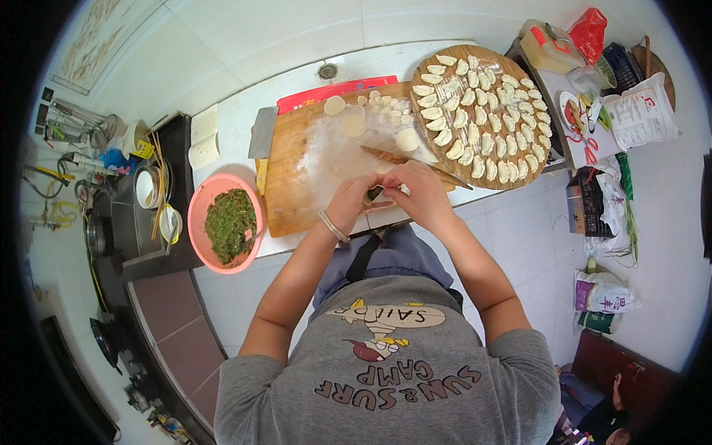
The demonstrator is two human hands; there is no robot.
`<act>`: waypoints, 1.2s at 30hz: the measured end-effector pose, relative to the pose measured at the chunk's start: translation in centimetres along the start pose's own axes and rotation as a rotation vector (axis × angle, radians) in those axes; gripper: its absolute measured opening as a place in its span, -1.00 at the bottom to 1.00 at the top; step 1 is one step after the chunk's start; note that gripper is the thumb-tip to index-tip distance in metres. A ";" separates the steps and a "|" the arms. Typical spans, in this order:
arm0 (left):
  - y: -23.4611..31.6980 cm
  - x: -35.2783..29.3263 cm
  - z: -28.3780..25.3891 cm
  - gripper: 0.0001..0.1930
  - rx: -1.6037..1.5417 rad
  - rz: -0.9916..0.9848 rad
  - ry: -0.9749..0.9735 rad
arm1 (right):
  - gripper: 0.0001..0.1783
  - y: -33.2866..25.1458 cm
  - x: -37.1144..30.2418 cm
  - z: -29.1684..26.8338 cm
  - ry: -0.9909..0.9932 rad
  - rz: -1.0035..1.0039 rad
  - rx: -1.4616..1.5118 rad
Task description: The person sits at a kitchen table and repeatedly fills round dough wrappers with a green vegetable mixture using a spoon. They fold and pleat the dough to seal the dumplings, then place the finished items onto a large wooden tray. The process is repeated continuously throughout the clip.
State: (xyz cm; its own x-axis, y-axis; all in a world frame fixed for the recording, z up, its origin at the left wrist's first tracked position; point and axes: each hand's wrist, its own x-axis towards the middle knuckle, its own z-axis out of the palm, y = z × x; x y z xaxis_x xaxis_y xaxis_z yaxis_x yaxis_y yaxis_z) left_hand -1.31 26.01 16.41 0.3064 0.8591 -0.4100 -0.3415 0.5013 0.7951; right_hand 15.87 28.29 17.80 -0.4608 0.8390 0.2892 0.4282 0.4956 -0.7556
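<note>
A pink bowl (196,236) is set at the left, just beyond the near left corner of the wooden cutting board (285,200), and it is well filled with chopped green filling (228,222). Farther left, white bowls (146,188) are stacked on the dark counter, with chopsticks (158,152) lying by them. On the far right, a round wooden board (478,50) is covered with rows of folded dumplings (486,141), packed closely over most of its surface. The filled wrapper (373,194) is held between the two hands at the near edge of the cutting board, to the right of the pink bowl and to the left of the dumplings. It is gripped from the left by the bent fingers of the left hand (354,196) and pinched from the right by the fingertips of the right hand (417,191); its rim is largely covered by the fingers, so how far it is sealed cannot be told. Beyond the hands, a tapered rolling pin (387,155) is laid at a slant, and flat round wrappers (352,124) and small dough pieces (394,109) are spread on the floured far part. A cleaver (262,133) is placed along the left edge.
</note>
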 end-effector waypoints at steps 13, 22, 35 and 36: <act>-1.2 -1.2 -3.5 -0.53 -0.350 0.102 0.015 | -0.78 -1.1 0.3 0.1 0.211 0.026 0.121; -0.2 -2.3 -3.3 -0.52 -0.424 0.103 -0.036 | -0.82 0.6 -2.5 3.3 0.196 0.262 0.466; -0.3 -2.6 -3.4 -0.56 -0.286 0.069 -0.012 | -0.85 -1.1 -2.5 3.7 0.275 0.220 0.178; -0.2 -2.6 -3.4 -0.56 -0.286 0.071 -0.018 | -0.86 -1.2 -2.5 3.6 0.282 0.214 0.156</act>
State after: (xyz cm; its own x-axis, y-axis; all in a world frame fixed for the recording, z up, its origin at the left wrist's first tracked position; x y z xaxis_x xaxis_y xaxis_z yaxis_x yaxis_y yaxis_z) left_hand -5.09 23.97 15.77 0.2873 0.8924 -0.3480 -0.5984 0.4509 0.6622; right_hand 13.73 24.77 15.82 -0.1322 0.9595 0.2488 0.3582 0.2803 -0.8906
